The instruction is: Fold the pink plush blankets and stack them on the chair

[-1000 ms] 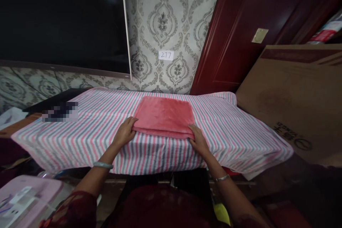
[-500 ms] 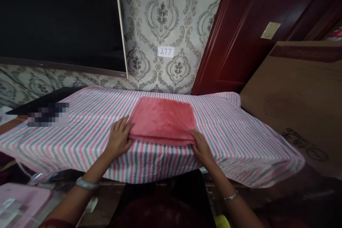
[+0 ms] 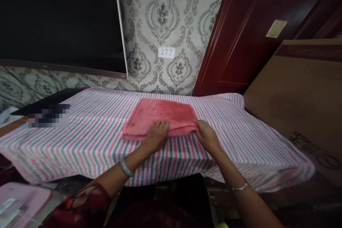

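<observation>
A folded coral-pink plush towel (image 3: 162, 110) lies on a striped cloth (image 3: 93, 121), its layers showing along the front edge. My left hand (image 3: 156, 137) rests on the middle of that front edge, palm down, fingers over the top layer; its thumb is hidden. At the front right corner, my right hand (image 3: 208, 137) is closed on the towel's edge, thumb below and fingers on top. The top layer rises slightly between my two hands. The towel's left front corner lies free, with the lower layer sticking out a little.
The striped cloth hangs over the table's front edge. A large cardboard box (image 3: 299, 103) stands at the right, beside a dark red door (image 3: 240, 35). A television (image 3: 58, 21) is at the back left, and a pink plastic item (image 3: 24, 203) sits low at the left.
My left hand has moved right from the towel's left edge to the middle of its front edge. My right hand has stayed at the right corner, which has shifted slightly up and right.
</observation>
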`<control>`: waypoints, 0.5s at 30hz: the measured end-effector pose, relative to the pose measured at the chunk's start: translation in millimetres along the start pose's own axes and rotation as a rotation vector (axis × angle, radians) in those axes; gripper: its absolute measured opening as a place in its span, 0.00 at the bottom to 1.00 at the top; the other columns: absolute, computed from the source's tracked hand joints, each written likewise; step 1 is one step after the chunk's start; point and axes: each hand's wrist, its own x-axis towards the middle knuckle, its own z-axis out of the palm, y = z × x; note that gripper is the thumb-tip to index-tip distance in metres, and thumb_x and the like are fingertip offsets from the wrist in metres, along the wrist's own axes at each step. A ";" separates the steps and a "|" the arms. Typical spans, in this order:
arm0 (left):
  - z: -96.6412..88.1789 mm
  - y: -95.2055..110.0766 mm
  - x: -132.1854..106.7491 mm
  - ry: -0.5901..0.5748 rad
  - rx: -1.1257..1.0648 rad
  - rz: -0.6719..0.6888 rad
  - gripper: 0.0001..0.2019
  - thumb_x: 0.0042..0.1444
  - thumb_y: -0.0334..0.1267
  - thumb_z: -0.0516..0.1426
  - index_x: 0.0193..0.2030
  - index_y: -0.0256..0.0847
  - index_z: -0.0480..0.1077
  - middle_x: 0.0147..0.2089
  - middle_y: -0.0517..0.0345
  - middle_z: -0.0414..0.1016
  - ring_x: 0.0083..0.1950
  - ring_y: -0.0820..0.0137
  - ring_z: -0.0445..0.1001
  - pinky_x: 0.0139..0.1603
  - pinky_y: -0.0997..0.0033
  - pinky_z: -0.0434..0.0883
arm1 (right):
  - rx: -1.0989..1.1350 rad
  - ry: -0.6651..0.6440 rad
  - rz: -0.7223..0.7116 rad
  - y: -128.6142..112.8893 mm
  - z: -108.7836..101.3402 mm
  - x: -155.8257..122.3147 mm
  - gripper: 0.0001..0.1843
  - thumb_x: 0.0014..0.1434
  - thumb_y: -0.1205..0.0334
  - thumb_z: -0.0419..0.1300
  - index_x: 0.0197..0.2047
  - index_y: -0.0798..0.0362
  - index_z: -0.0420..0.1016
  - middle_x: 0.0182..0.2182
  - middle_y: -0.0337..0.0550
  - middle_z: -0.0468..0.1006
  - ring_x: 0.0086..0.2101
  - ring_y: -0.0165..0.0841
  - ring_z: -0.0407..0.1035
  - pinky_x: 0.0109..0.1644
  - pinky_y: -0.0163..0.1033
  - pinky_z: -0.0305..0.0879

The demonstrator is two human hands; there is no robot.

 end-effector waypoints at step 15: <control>-169.4 -49.6 162.6 0.118 -0.532 0.033 0.06 0.52 0.31 0.57 0.37 0.35 0.73 0.36 0.60 0.75 0.46 0.64 0.76 0.57 0.56 0.72 | 0.999 0.122 0.707 21.1 70.5 -50.3 0.54 0.53 0.34 0.67 0.74 0.50 0.53 0.64 0.63 0.67 0.60 0.52 0.68 0.61 0.60 0.68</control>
